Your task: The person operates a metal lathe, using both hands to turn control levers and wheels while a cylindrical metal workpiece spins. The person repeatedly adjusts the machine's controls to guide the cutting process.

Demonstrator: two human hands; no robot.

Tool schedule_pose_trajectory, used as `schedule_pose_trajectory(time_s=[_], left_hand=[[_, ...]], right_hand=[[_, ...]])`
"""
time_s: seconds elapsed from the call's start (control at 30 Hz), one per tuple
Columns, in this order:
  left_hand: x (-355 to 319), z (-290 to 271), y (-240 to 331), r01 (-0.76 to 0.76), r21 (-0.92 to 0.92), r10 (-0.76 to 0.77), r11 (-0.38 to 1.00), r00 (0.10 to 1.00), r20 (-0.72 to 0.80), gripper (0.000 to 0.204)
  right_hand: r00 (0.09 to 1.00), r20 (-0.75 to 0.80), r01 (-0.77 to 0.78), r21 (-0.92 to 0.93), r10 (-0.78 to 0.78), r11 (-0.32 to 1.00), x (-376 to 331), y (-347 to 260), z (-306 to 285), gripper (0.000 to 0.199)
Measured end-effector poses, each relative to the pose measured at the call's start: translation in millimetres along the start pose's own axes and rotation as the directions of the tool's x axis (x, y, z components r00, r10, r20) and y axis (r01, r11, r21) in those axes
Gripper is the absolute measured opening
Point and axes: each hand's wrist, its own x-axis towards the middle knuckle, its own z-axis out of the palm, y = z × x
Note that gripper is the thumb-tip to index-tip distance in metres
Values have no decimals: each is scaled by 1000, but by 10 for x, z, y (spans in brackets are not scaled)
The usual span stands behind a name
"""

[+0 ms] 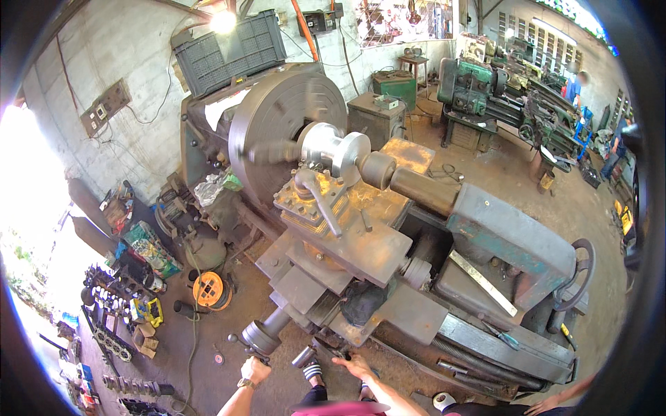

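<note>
My left hand [255, 371], with a watch on its wrist, is closed round a handle of the lathe's cross-slide handwheel [262, 338]. My right hand [356, 366] is closed on a dark lever [331, 349] at the front of the carriage. Ahead of both, a shiny turned metal workpiece [352, 154] sits in the big chuck [260, 114]; the chuck jaws are smeared by rotation. A tailstock centre [377, 170] meets the workpiece's right end. Close in front of the workpiece stands the tool post [310, 194] with its bent clamp handle [325, 208]. The cutting tip is hard to make out.
At the right the tailstock [513, 222] carries a handwheel [586, 274]. A pale flat bar [482, 283] lies on the lathe bed. Another person's hand [544, 405] shows at the lower right. An orange cable reel [211, 290] and engine parts are on the floor leftward.
</note>
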Motion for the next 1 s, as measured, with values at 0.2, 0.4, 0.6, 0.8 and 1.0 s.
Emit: schedule_pose_trajectory(time_s=[0.2,0.4,0.6,0.8,1.0], left_hand=[[-48,31,-34,26,-8,-25,1000,998,54,36],[44,16,-6,56,10,-56,998,996,75,37],[44,61,-29,21,-23,-19,1000,999,49,34],[49,44,-31,-31,-28,30,999,999,-16,29],[32,48,-34,23,3,-23,1000,1000,8,31]], right_hand=[[991,-94,98,33,-94,995,-64,22,7,94],[991,-87,101,17,-99,995,-10,37,61,93],[999,-48,7,-71,-11,997,16,18,48,84],[969,-128,206,-51,-211,977,-34,-4,26,94],[968,-250,28,-14,-30,1000,-139,-115,167,91]])
